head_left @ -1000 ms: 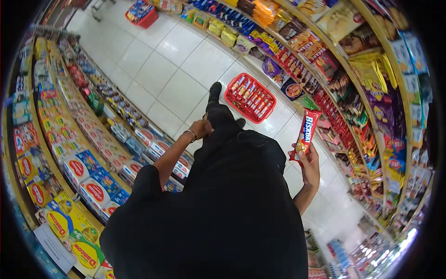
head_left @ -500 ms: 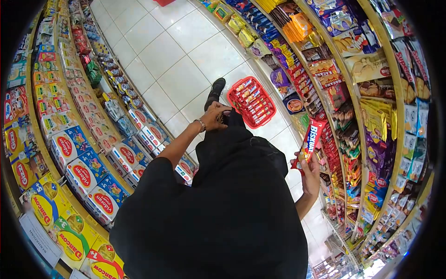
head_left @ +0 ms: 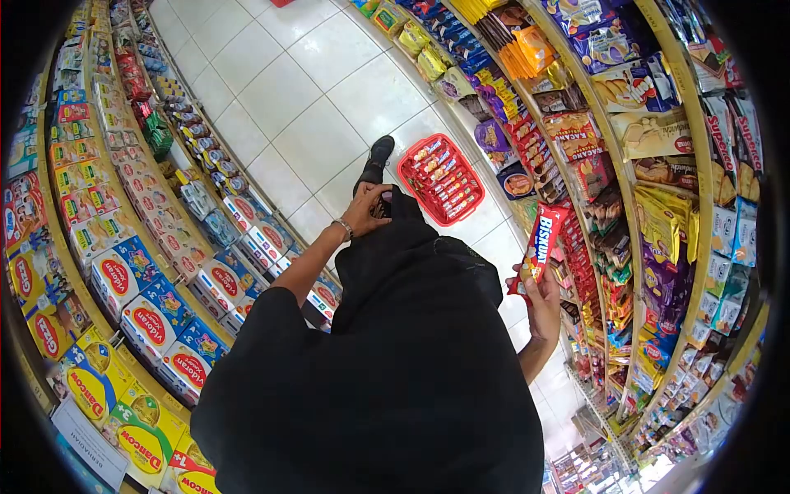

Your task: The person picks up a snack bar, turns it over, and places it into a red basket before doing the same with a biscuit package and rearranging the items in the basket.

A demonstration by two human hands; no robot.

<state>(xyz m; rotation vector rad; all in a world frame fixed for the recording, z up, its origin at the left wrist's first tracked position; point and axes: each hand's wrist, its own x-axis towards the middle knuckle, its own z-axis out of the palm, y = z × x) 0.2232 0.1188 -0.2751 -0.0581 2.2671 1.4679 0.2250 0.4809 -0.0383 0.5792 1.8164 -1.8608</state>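
My right hand (head_left: 541,305) grips the lower end of a red biscuit packet (head_left: 545,243) lettered "BISKUAT", held upright beside the right-hand shelves. My left hand (head_left: 367,212), with a bracelet at the wrist, is closed around the black cloth (head_left: 400,210) at my knee; its fingertips are partly hidden. Beyond the knee, a red plastic basket (head_left: 409,200) stands on the floor, with rows of red snack packets (head_left: 444,177) lying in it.
Shelves on the left carry Vidoran boxes (head_left: 148,319) and yellow Dancow boxes (head_left: 89,380). To the right, curving shelves hold biscuits and wafers (head_left: 654,134). White floor tiles (head_left: 321,123) run between them. My black shoe (head_left: 379,153) is near the basket.
The packet in my right hand has shifted slightly left and tilted a little. My left hand has moved slightly left along with my knee. The basket looks unmoved on the floor.
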